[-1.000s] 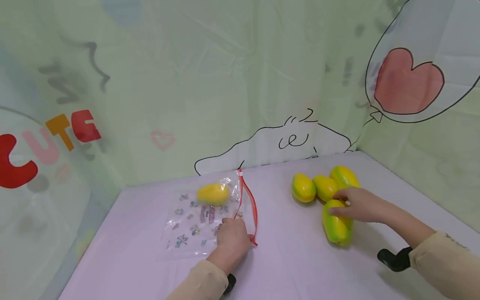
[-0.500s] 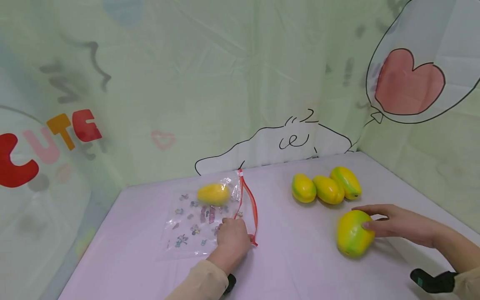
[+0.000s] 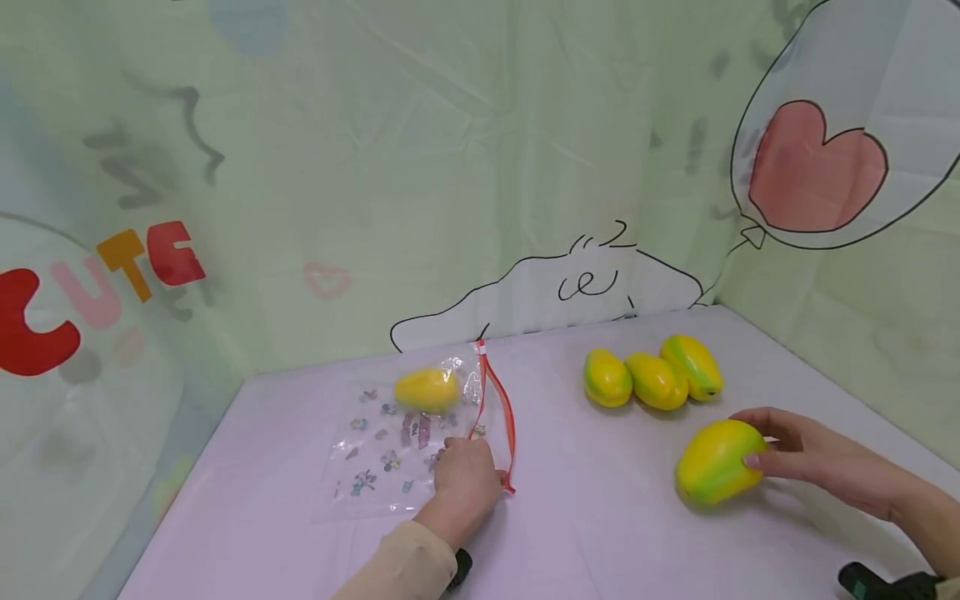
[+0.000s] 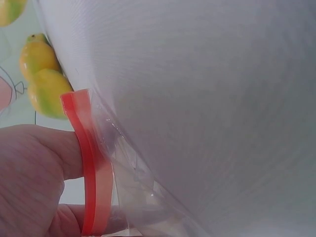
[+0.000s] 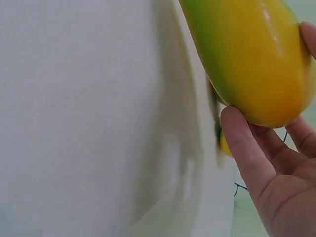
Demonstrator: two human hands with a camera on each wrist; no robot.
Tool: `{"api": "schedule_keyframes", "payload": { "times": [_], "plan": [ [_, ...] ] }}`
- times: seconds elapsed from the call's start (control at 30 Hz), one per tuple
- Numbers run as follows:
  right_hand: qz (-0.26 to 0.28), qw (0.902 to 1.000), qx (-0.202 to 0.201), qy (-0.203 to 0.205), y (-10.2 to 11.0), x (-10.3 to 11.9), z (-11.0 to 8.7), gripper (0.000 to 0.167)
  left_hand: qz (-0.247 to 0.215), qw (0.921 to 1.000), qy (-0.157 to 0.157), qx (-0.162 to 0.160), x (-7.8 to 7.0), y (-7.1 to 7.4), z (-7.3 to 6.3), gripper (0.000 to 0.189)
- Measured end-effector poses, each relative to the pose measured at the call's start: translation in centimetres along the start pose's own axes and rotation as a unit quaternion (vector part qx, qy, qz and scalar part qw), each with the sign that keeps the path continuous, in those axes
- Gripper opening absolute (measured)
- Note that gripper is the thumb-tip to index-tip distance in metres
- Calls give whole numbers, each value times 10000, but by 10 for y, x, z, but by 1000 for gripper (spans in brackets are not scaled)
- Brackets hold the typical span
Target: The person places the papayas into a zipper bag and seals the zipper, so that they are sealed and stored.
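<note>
— Mango (image 3: 716, 472) first: where does it sit against the right hand (image 3: 813, 456)?

— Right in that hand's grip, at the fingertip end. The thumb reaches over its far side and the fingers (image 5: 245, 148) curl against its near end, so the grip is curled round the fruit. The right wrist view shows the yellow-green skin (image 5: 252, 59) pressed against the fingertips, with the palm behind it.

— Is it off the table (image 3: 592, 517)?

— It appears to rest on the table, tilted, with its free end pointing away from the palm toward the left hand (image 3: 465, 483); I cannot tell for sure whether it is lifted.

— And the other grip?

— The left hand pinches the red zip strip (image 4: 91, 168) of the clear printed bag (image 3: 397, 446). In the left wrist view the thumb lies against the strip and the film bunches just past it. The bag spreads flat on the table beyond that hand's knuckles, and one yellow mango in the bag (image 3: 427, 389) lies at its far end, well apart from the pinch.

— Anything else near the right hand?

— Three more mangoes (image 3: 654, 379) lie in a row, touching each other, beyond the held fruit and near the right hand's fingertips but apart from them.
</note>
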State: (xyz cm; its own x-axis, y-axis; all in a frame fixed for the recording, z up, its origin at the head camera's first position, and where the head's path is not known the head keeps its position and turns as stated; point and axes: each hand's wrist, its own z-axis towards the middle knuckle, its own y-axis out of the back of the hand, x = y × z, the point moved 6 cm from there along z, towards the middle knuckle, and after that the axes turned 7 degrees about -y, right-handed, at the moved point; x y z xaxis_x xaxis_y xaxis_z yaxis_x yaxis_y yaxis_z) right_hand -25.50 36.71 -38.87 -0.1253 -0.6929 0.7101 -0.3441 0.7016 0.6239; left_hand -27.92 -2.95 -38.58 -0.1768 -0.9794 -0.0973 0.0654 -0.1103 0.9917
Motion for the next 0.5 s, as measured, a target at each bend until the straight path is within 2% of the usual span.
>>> {"api": "schedule_keyframes", "payload": {
  "times": [0.27, 0.5],
  "plan": [
    [-393, 9959, -719, 374, 10, 33, 2, 67, 100, 9999, 10, -11, 0, 0, 1, 42],
    [-340, 9875, -1303, 814, 1, 87, 12, 68, 132, 9997, -22, 196, 0, -1, 2, 44]
  ]
}}
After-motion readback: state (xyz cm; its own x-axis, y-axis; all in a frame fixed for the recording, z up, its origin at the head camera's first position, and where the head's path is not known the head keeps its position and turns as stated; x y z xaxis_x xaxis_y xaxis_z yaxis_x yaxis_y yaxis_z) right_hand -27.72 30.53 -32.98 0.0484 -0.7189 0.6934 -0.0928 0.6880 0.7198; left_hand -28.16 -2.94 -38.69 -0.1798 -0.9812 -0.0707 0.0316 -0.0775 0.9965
